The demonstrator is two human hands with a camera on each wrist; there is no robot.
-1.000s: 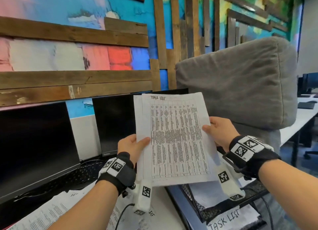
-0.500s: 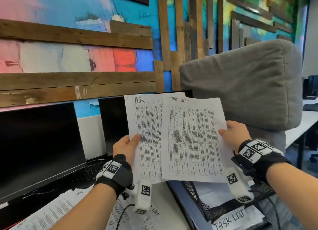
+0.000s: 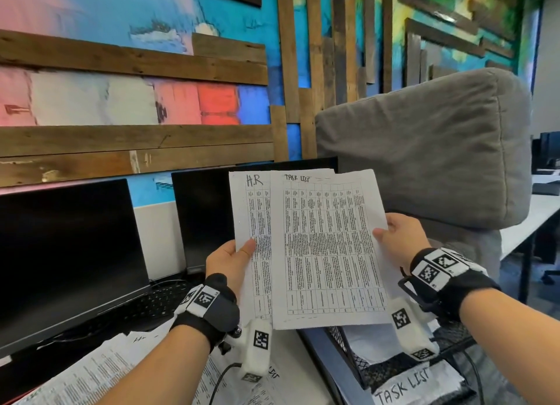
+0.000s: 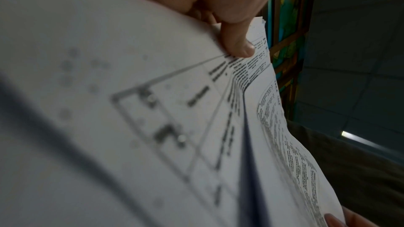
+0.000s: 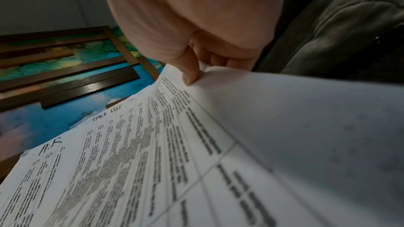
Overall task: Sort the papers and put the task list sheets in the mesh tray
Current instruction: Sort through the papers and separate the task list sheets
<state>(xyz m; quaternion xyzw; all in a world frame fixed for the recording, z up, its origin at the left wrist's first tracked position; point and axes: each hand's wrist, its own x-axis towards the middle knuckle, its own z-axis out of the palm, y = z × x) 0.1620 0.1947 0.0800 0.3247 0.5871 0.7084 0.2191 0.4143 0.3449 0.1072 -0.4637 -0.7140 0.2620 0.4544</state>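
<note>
A painted wall crossed with wooden planks is seen behind a worktop. A large grey cushion stands at the right, and two dark monitors are set along the back edge. Loose papers are spread over the front left of the worktop, probably the pile not yet sorted.

A black mesh tray sits at the right edge of the worktop, low in the head view. White paper is already lying in it, and a handwritten "TASK LIST" label is fixed to its front.

Two printed sheets are held upright in the air, above the worktop's front edge and just above the tray, presumably so their headings can be read. The sheet headed "TASK LIST" lies in front and to the right. The sheet headed "HR" lies behind it, overlapped, with only its left strip shown. The sheets seem to be fanned apart so that one can be taken from the other.

The right hand is closed on the right edge of the task list sheet; in the right wrist view the thumb is pressed on the printed face, with the fingers curled behind. The left hand is closed on the left edge of the HR sheet, thumb on its face. Both grips are narrow pinches on paper. The task list sheet is judged ready to be lowered into the tray.
</note>
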